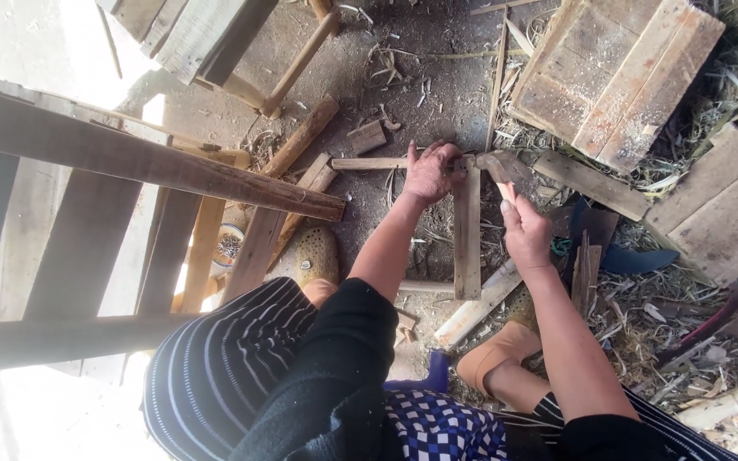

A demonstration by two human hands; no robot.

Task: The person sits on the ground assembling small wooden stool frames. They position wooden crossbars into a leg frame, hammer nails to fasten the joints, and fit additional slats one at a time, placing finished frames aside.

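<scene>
Dirt floor [437, 77] (straw-strewn) under scattered wooden slats [467, 230], pallet [617, 72].

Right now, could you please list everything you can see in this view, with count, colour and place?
Upright pale wooden slat: one, centre, under the left hand.
Crosswise wooden slat: one, pale, meeting the upright slat's top.
Wooden-handled hammer: one, dark head, over the joint.
Plank panels: two at least, weathered brown, upper right.
Long dark beam: one, slanting across the left.
Small bowl: one, contents unclear, left of centre.
Loose wood offcuts: several, scattered on the dirt floor.
Straw and shavings: pale litter, right side.
Tan shoe: one, lower centre.
Left hand: pressing the joint.
Right hand: gripping the hammer handle.
</scene>
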